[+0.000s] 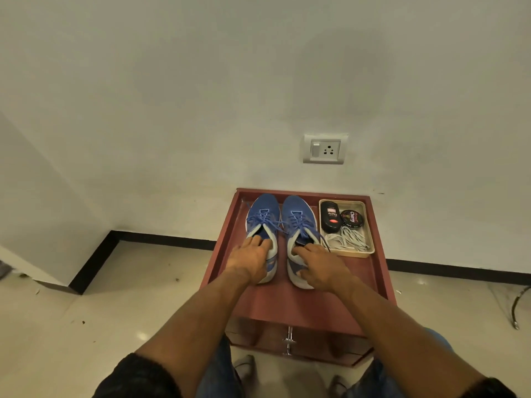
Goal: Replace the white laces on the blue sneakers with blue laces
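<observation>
1. Head view: I see both blue sneakers side by side on the red-brown cabinet top (pixel 370 280), toes to the wall, and both already carry blue laces (pixel 265 218), so I judge the relacing done and the step in hand to be squaring up the pair.
2. My left hand (pixel 250 258) lies over the heel of the left sneaker (pixel 263 209); its fingertips reach to the collar opening, fingers gently bent over the rim. I cannot tell whether they grip the collar or only rest on it.
3. My right hand (pixel 321 265) covers the heel of the right sneaker (pixel 298 214); fingers spread and nearly straight, tips at the mouth of the shoe, thumb down the inner side. It looks like a press, not a pinch.
4. Just beyond my right fingertips, to their right, a shallow tray (pixel 370 248) holds the removed white laces (pixel 349 241), a black polish bottle (pixel 331 216) and a round polish tin (pixel 352 218).
5. To do this well, I would push from the heels with flat fingers, keep the two shoes parallel and near each other, and steer the right one away from the tray so its trailing lace end does not snag there.
6. I would check that the loose blue ends lie on the tongues, not under the soles.
</observation>
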